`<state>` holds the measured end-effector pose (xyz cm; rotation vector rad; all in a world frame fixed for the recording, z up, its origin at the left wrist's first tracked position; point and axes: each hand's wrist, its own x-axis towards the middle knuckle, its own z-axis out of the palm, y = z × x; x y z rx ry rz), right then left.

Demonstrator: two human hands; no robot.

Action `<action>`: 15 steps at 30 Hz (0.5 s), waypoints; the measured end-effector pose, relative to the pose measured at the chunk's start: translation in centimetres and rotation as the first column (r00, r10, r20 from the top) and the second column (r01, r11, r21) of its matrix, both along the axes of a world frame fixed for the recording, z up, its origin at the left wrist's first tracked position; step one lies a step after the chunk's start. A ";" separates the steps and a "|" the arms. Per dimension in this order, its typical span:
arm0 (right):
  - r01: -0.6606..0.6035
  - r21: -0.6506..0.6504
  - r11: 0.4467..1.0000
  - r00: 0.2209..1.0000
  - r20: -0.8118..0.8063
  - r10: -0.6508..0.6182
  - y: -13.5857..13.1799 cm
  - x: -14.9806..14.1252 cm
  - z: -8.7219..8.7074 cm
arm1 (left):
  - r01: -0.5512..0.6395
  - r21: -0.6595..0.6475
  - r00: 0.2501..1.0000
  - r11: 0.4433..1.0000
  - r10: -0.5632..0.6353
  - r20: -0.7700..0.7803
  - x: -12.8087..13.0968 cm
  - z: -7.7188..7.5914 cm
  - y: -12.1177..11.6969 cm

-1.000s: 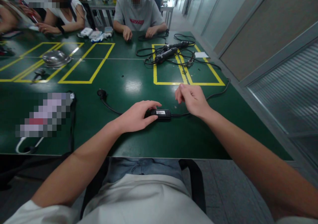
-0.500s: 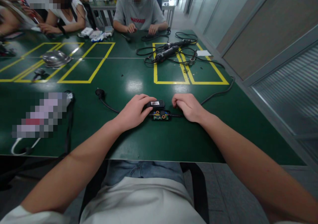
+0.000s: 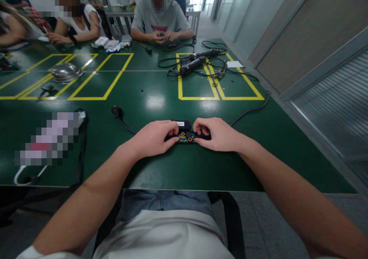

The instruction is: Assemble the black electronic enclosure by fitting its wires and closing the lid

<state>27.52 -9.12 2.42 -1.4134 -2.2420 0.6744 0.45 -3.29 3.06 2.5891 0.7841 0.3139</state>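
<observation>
A small circuit board (image 3: 186, 138) with copper-coloured ring coils lies in a black housing on the green table in front of me. My left hand (image 3: 158, 136) pinches its left end between thumb and fingers. At the opposite end, the fingers of my right hand (image 3: 216, 134) close round the housing where a black cable joins it. Just behind the board rests a loose black ribbed cover (image 3: 183, 124) with a white label, partly hidden by my left fingers. A cord runs left from the board to a black plug (image 3: 116, 111).
Two black cylindrical tools (image 3: 192, 64) with tangled cables lie across yellow tape at the far right. A metal bowl-like part (image 3: 66, 72) sits at the back left. Nearer stands a blurred-out object (image 3: 51, 136) with a strap. Across the table a person (image 3: 161, 21) handles something small.
My right hand has moved left onto the board's right end. My left hand has shifted from the cover down to the board's left end. The person opposite has brought both hands together.
</observation>
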 end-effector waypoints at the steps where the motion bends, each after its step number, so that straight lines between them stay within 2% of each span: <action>1: 0.002 -0.037 0.999 1.000 -0.006 -0.002 0.1 0.2 0.0 | 0.000 -0.023 1.000 1.000 0.000 0.005 0.0 0.0 0.0; 7: -0.014 -0.161 0.987 0.997 -0.079 0.001 0.1 0.7 0.4 | -0.010 -0.068 1.000 0.998 0.012 0.028 0.0 0.2 0.0; 11: -0.030 -0.216 0.976 0.986 -0.168 -0.007 0.0 0.9 0.8 | -0.001 -0.090 0.995 0.996 0.010 0.101 -0.2 0.7 -0.2; 15: -0.060 -0.309 0.949 0.972 -0.233 -0.015 0.2 1.4 0.9 | 0.015 -0.134 0.993 0.991 0.001 0.118 -0.5 0.8 -0.1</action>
